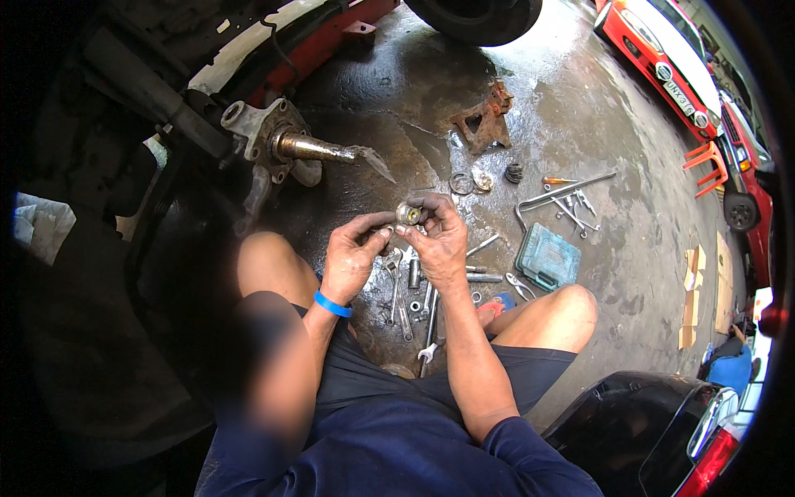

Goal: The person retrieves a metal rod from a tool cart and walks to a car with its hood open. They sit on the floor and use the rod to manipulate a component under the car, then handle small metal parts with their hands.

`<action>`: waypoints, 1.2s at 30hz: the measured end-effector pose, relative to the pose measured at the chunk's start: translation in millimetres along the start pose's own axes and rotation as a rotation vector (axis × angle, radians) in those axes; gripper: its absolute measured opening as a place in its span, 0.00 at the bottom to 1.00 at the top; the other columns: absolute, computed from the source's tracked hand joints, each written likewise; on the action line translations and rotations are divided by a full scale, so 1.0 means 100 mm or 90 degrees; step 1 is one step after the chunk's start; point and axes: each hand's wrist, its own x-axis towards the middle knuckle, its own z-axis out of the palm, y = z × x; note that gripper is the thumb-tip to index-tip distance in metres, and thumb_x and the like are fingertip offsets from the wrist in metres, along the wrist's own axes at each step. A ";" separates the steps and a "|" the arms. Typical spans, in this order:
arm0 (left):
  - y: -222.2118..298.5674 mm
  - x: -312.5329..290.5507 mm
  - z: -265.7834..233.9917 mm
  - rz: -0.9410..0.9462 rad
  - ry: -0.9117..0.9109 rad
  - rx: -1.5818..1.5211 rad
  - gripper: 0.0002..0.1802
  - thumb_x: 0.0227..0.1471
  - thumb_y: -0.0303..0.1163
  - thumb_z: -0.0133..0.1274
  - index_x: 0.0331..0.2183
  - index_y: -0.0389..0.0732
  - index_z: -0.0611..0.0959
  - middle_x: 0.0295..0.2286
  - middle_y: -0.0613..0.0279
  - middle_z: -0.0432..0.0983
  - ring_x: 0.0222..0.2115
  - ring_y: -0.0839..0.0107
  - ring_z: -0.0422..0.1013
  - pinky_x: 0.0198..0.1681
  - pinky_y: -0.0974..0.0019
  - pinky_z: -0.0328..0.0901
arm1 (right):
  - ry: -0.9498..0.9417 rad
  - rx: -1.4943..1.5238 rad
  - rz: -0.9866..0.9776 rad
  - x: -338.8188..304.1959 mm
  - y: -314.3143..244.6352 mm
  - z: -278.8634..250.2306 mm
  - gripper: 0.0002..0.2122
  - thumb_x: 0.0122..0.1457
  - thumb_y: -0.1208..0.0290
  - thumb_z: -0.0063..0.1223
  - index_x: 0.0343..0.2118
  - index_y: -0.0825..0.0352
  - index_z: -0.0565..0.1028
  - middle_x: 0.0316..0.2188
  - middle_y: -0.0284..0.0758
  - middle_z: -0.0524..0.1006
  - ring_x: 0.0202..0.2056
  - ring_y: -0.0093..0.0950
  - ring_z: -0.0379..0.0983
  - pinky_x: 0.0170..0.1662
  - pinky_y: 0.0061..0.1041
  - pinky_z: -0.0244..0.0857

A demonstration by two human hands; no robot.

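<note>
A small round metal part with a lighter centre is pinched between the thumb and fingers of my right hand, above the floor in front of me. My left hand, with a blue band at its wrist, is close on the left side of that part. Its thumb and forefinger are pressed together, and whatever is between them is too small to tell. Beneath my hands lie an adjustable wrench, a dark socket and an open-ended wrench.
A greasy wheel spindle juts out at the left. Beyond my hands lie a rusty bracket and several round parts. At right are a teal tool case, pliers and a bent bar. A black car panel stands behind right.
</note>
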 end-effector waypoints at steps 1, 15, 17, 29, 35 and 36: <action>-0.01 0.00 0.00 0.001 0.000 0.016 0.14 0.54 0.21 0.54 0.44 0.32 0.83 0.30 0.64 0.78 0.27 0.80 0.70 0.32 0.75 0.67 | 0.003 -0.054 -0.040 0.00 -0.02 0.00 0.19 0.48 0.89 0.62 0.44 0.71 0.73 0.38 0.33 0.74 0.43 0.22 0.72 0.47 0.21 0.70; -0.09 0.03 0.01 0.024 0.020 0.118 0.15 0.54 0.21 0.54 0.45 0.31 0.81 0.31 0.62 0.79 0.29 0.78 0.72 0.35 0.74 0.69 | 0.021 -0.426 -0.183 0.02 -0.20 0.03 0.18 0.41 0.86 0.61 0.39 0.68 0.80 0.36 0.38 0.73 0.39 0.30 0.73 0.40 0.26 0.70; -0.07 0.05 -0.02 -0.003 0.037 0.078 0.15 0.54 0.21 0.54 0.45 0.30 0.81 0.32 0.60 0.79 0.31 0.76 0.75 0.37 0.73 0.70 | 0.026 -0.425 -0.169 0.02 -0.20 0.03 0.18 0.41 0.86 0.61 0.39 0.68 0.80 0.36 0.37 0.73 0.39 0.30 0.73 0.41 0.25 0.69; -0.05 0.06 -0.08 -0.114 0.029 -0.203 0.12 0.57 0.26 0.54 0.44 0.33 0.81 0.33 0.61 0.78 0.31 0.74 0.76 0.37 0.71 0.72 | 0.065 -0.276 -0.083 0.05 -0.14 -0.06 0.18 0.45 0.89 0.62 0.42 0.74 0.77 0.37 0.32 0.73 0.40 0.20 0.71 0.42 0.19 0.68; -0.08 0.07 -0.11 -0.116 0.023 -0.252 0.15 0.59 0.29 0.52 0.46 0.33 0.79 0.34 0.63 0.76 0.31 0.75 0.75 0.36 0.72 0.72 | 0.056 -0.094 0.035 0.05 -0.12 -0.11 0.19 0.47 0.89 0.63 0.44 0.76 0.75 0.40 0.33 0.72 0.40 0.20 0.73 0.44 0.18 0.70; -0.08 0.07 -0.11 -0.110 0.018 -0.253 0.15 0.59 0.29 0.52 0.47 0.33 0.78 0.34 0.63 0.76 0.32 0.75 0.75 0.36 0.72 0.71 | 0.043 -0.097 0.017 0.05 -0.12 -0.11 0.19 0.46 0.90 0.63 0.44 0.75 0.75 0.39 0.33 0.73 0.40 0.20 0.73 0.44 0.18 0.70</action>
